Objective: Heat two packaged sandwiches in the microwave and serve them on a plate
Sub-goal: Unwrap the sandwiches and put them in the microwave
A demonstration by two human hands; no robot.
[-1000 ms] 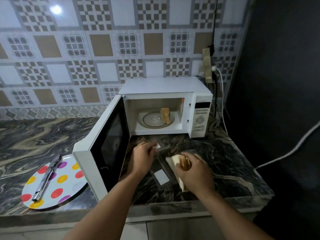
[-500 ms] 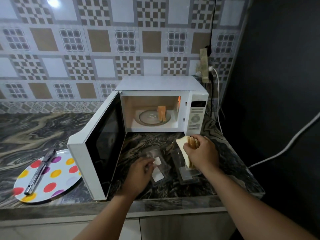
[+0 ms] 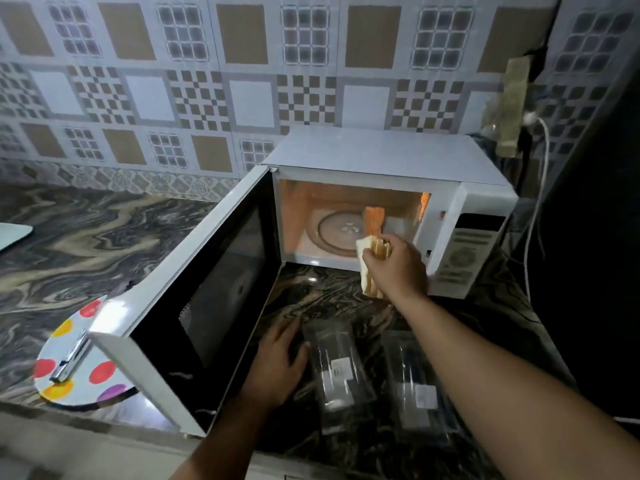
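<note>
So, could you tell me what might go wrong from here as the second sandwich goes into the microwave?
The right hand holds the second sandwich at the microwave opening, close to the first sandwich standing upright on the turntable; a nudge could topple it. The open door overhangs the spotted plate bearing a metal tool, so lifting the plate may catch the door.

A home kitchen. A white microwave (image 3: 388, 216) stood open on a dark marbled stone table (image 3: 86, 244), against a wall of patterned beige and white tiles (image 3: 214, 81), with a polka-dot plate (image 3: 59, 375) nearby.
</note>
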